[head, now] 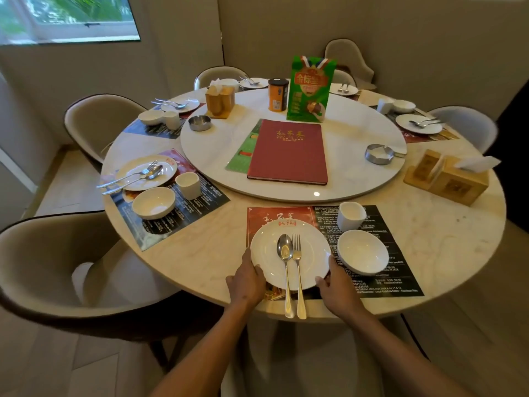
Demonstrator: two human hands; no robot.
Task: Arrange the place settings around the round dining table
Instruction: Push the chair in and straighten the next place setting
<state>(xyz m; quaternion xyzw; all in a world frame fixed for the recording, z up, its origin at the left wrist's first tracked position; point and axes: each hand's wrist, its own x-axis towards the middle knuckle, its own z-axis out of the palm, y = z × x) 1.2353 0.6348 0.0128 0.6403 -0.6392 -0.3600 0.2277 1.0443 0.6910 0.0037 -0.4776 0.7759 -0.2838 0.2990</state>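
**Near setting held at both edges of the plate**

A round, pale marble dining table [200, 262] fills the frame centre, ringed by beige upholstered chairs; a window sits at upper left. At lower centre, a round white plate [309, 253] rests on a red-and-black printed paper placemat [400, 282]. The left hand [244, 282] grips the plate's left rim, thumb on top, fingers hidden beneath. The right hand [336, 285] curls around the lower right rim, its fingertips likewise concealed. A steel spoon [285, 259] and steel fork [297, 262] lie side by side on the plate, handles overhanging the table edge. A white bowl [363, 252] sits just right of the plate, a white cup [351, 216] above it. The placemat print is too small to read. Further settings lie at centre left and along the far rim. A maroon menu book [287, 151] lies on the white turntable [357, 121].
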